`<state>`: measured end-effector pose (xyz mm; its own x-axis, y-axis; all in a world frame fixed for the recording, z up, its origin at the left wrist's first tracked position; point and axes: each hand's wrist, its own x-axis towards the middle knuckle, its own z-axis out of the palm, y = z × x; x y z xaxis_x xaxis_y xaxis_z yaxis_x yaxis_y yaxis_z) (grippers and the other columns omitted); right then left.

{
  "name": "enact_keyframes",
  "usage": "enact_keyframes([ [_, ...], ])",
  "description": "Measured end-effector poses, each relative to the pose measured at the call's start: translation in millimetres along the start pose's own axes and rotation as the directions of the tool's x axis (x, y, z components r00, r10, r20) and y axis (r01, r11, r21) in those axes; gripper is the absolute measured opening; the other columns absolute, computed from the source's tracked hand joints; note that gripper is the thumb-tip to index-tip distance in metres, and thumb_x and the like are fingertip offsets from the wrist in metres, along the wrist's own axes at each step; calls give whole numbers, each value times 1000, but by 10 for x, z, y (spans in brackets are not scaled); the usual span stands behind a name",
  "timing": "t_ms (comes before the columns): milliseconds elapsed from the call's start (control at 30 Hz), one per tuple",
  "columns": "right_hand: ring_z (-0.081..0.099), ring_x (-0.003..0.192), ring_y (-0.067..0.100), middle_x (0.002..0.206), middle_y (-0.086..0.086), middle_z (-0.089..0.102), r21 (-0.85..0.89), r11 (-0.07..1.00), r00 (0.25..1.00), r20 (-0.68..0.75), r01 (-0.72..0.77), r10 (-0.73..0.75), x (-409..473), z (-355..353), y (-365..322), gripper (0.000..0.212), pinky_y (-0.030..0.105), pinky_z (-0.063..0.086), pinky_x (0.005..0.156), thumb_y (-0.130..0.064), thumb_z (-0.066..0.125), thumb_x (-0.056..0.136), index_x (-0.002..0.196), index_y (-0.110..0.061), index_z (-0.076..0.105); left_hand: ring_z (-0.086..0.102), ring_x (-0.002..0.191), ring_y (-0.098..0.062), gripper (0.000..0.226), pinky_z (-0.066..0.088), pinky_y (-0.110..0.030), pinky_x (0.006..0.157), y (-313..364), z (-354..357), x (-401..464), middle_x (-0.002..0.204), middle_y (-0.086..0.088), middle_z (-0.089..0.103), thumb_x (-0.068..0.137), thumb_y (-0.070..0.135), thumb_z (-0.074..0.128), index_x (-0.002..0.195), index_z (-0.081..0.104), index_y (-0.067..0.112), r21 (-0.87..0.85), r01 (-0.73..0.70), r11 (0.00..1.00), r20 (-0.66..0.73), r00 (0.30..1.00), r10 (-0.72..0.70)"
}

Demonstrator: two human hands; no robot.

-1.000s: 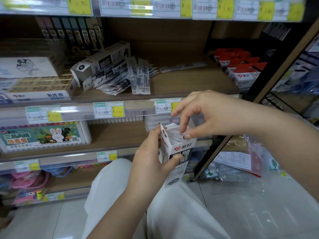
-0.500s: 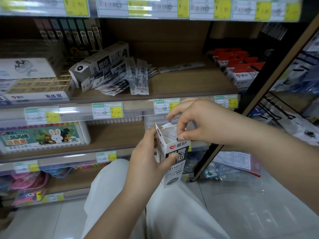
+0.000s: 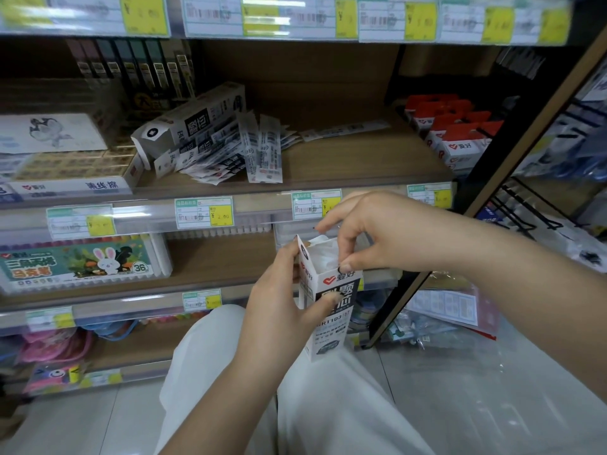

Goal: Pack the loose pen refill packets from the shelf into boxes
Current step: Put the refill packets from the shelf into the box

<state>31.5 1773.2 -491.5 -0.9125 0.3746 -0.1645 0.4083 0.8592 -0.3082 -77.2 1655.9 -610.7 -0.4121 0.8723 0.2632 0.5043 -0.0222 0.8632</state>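
Note:
A white and black refill box [image 3: 330, 310] stands upright above my lap, its top open. My left hand [image 3: 282, 297] grips it around the side, thumb across its front. My right hand [image 3: 358, 234] is at the box's mouth, thumb and fingers pinching its top edge, with pale packets showing inside. On the upper shelf lies a heap of loose refill packets [image 3: 236, 156], fanned out. A second, matching box [image 3: 193, 123] lies on its side at the left of the heap. One more packet [image 3: 341, 129] lies alone further right.
Red-topped boxes [image 3: 456, 136] stand at the shelf's right end. Eraser cartons [image 3: 72, 169] fill the left end. A rabbit-printed marker case [image 3: 78, 261] sits on the shelf below. A plastic bag [image 3: 450, 320] lies on the floor at the right, beside a black wire rack [image 3: 525, 211].
The box has shifted slightly left in my left hand. My right hand has dropped lower onto the box's open top, its fingers closing on the edge.

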Motion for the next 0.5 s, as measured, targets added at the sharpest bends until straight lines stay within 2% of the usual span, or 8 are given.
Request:
enact_keyframes([
  [100,45,118,-3,124,-21,54,72,997,1000,0,-17,17,31,-91,38,14,25,31,102,-34,69,79,66,-34,65,61,96,7,65,50,-20,84,-13,-39,70,101,26,64,66,17,83,105,43,49,-18,18,1000,-1,1000,-18],
  [200,59,94,-6,108,-16,63,287,958,985,-161,-19,68,118,-236,207,6,23,44,90,-30,68,79,74,-28,70,61,96,9,64,49,-18,85,-30,-78,168,99,30,64,63,15,84,101,45,49,-37,42,998,-18,999,-43],
  [300,63,87,7,94,-3,70,363,928,899,-372,-86,229,314,-303,550,5,22,48,81,-23,67,82,80,-21,71,60,97,10,66,49,-17,86,-47,-105,223,100,35,62,62,15,85,99,46,53,-29,44,999,-25,999,-45],
  [367,59,82,9,89,0,67,331,926,849,-422,-182,317,520,-292,815,7,17,45,73,-18,66,84,88,-16,70,60,98,9,69,50,-20,86,-43,-102,238,102,33,63,62,15,85,100,45,57,-36,49,998,-17,999,-50],
  [400,58,82,10,90,2,67,323,919,831,-427,-228,356,637,-280,948,8,18,45,73,-16,66,84,91,-14,69,60,98,8,70,50,-19,86,-33,-97,244,103,33,63,62,16,85,100,45,59,-43,47,998,-11,999,-47],
  [500,62,91,19,100,7,67,292,895,786,-434,-339,439,959,-271,1277,14,27,48,87,-13,64,84,97,-12,67,61,98,7,73,49,-16,84,-3,-68,246,104,32,63,63,13,85,99,45,62,-84,48,995,21,999,-47],
])
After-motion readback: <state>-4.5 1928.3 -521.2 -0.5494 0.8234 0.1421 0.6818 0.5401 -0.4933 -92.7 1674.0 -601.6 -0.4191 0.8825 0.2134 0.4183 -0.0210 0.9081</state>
